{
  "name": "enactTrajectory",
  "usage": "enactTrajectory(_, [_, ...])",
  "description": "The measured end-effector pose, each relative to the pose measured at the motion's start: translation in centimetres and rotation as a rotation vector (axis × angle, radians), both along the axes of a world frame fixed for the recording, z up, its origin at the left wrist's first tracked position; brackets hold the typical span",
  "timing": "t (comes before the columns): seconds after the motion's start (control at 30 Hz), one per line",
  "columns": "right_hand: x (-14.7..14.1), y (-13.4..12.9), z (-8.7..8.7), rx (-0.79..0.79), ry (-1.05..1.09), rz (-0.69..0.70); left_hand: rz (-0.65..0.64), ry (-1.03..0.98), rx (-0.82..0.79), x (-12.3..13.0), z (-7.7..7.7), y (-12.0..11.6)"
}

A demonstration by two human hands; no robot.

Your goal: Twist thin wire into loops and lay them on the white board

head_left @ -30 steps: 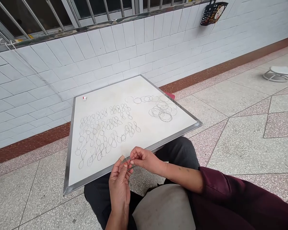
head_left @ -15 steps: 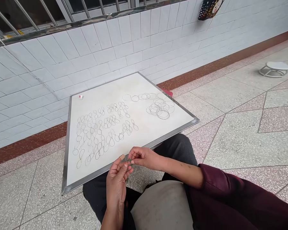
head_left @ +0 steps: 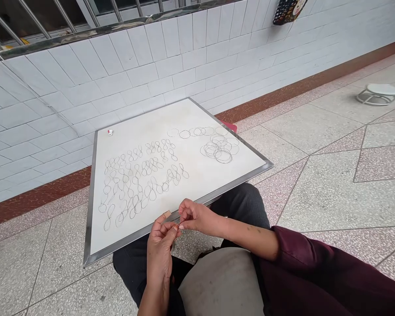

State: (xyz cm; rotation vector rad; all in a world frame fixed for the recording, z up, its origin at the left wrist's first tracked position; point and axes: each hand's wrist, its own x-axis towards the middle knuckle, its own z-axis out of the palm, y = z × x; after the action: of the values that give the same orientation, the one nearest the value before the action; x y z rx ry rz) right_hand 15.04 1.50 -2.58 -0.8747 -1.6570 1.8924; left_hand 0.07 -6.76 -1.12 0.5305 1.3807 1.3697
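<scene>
My left hand (head_left: 161, 243) and my right hand (head_left: 197, 217) meet at the near edge of a white table (head_left: 145, 125) with a metal rim. Thumb and fingers of each hand are pinched together, fingertips almost touching. A thin wire loop runs between them, hardly visible now. Tape or a bandage wraps one left fingertip. On the table's left half lie rows of wire pieces twisted into figure eights (head_left: 134, 204). Plain wire rings (head_left: 223, 154) overlap in a pile at the right, and more rings (head_left: 184, 134) form a line behind it.
A small white and red object (head_left: 110, 132) sits at the table's far left corner. The tiled wall (head_left: 128, 81) stands behind the table. A white stool (head_left: 378, 93) is on the floor at the far right. My knees are under the table's near edge.
My fingertips have come closer together, and the wire loop that showed between them is now mostly hidden. The view has shifted slightly.
</scene>
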Motion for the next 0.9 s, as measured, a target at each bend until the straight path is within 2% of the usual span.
enactTrajectory(0.13, [-0.2, -0.1, -0.4, -0.057, 0.058, -0.013, 0.015, 0.031, 0.015, 0.3, -0.1, 0.0])
enactTrajectory(0.27, [-0.6, -0.6, -0.8, -0.086, 0.157, -0.075, 0.093, -0.054, 0.042, 0.6, -0.3, 0.2])
enactTrajectory(0.43, [-0.9, -1.6, -1.0, 0.149, 0.098, -0.165, 0.187, -0.206, 0.047, 0.4, -1.0, 0.5])
enactTrajectory(0.5, [-1.0, -1.8, -1.2, 0.162, 0.11, -0.173, 0.194, -0.231, 0.043, 0.3, -1.3, 0.5])
enactTrajectory(0.7, [-1.4, -2.0, -1.9, 0.062, 0.191, -0.132, 0.207, -0.225, 0.059, 0.5, -1.4, 0.5])
enactTrajectory(0.9, [-1.5, -1.6, -2.8, -0.118, 0.294, -0.128, 0.175, -0.172, 0.075, 0.8, -1.0, 0.3])
